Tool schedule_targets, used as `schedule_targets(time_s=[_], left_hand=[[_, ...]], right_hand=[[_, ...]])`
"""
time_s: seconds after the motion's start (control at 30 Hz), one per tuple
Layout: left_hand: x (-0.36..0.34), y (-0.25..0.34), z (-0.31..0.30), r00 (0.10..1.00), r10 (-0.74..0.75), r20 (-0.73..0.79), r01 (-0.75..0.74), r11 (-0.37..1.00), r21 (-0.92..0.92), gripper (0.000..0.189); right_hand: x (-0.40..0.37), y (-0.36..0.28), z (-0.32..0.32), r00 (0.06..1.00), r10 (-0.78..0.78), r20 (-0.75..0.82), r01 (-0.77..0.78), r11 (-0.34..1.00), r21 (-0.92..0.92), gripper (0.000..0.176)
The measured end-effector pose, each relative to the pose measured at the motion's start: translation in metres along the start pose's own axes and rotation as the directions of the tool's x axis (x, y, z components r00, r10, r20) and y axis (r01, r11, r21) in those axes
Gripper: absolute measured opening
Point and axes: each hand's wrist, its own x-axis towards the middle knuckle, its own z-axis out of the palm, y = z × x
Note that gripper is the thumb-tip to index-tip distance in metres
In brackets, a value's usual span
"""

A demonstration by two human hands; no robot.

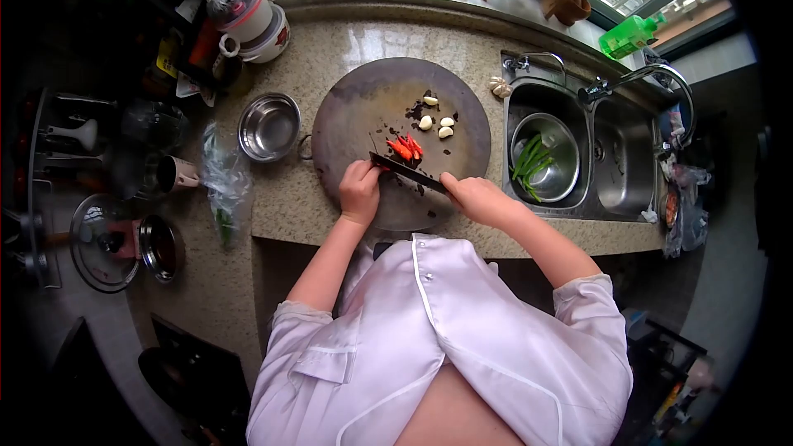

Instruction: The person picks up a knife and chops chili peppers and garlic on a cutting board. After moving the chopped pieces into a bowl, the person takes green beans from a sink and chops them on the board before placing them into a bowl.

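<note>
My right hand (477,199) is wrapped round the handle of a kitchen knife (409,172). The dark blade slants across a round, thick cutting board (347,116), its tip at my left fingertips. My left hand (360,191) is closed, fingers pinched together over the board; a bit of red chili shows at them, mostly hidden by fingers and blade. Just beyond the blade lies a small pile of red chilies (405,147). Several peeled garlic cloves (426,122) sit farther back, among scattered dark scraps (417,107).
Left of the board stands a steel bowl (269,126), near a plastic bag (225,173) with something green. On the right, a double sink (613,157) holds a metal basin (567,144) with green peppers (533,167). A garlic bulb (500,87) rests by the sink's corner.
</note>
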Motion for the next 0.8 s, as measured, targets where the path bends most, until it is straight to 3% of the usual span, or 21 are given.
schedule_targets(time_s=[0.13, 0.23, 0.37, 0.5, 0.8], left_hand=[[-0.001, 0.0, 0.0, 1.0, -0.025, 0.005, 0.025, 1.0, -0.003, 0.015], [-0.001, 0.0, -0.001, 0.999, -0.025, 0.022, 0.025, 1.0, 0.005, 0.015], [-0.002, -0.002, 0.001, 0.999, -0.037, 0.024, 0.037, 0.999, 0.004, 0.012], [-0.008, -0.007, 0.001, 0.994, -0.067, 0.09, 0.063, 0.997, 0.048, 0.01], [-0.004, -0.005, -0.001, 0.998, -0.043, -0.047, 0.041, 0.998, -0.037, 0.011]], right_hand=[[0.012, -0.004, 0.003, 0.999, 0.008, 0.048, -0.006, 0.999, -0.054, 0.018], [0.035, -0.015, 0.014, 0.998, -0.056, -0.013, 0.055, 0.996, -0.07, 0.017], [0.091, -0.034, 0.034, 0.964, -0.151, -0.219, 0.144, 0.988, -0.048, 0.016], [0.109, -0.047, 0.036, 0.951, -0.184, -0.249, 0.18, 0.983, -0.04, 0.016], [0.058, -0.022, 0.017, 0.991, -0.073, -0.11, 0.07, 0.997, -0.03, 0.022]])
